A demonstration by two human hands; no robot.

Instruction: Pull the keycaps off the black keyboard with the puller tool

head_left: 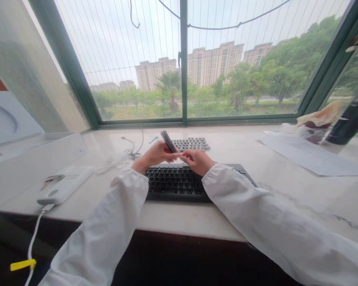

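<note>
My left hand [159,154] is closed around a dark, narrow, brush-like object [168,142] that tilts up and to the left. My right hand [197,159] meets it at the fingertips, its thumb and fingers pinched together. Whatever may be between those fingertips is too small to make out. Both hands are over the back edge of a black keyboard [174,180], whose keycaps are off, so its dark switch sockets show. Behind the hands, rows of loose grey-white keycaps [193,143] lie on the white counter [226,149].
A thin dark cable [134,153] and a clear plastic bag [115,162] lie left of the keyboard. Nearer sits a white power-bank-like device [66,186] with a cable, beside a white box [32,165]. To the right are paper sheets [313,155] and a dark bottle [350,121].
</note>
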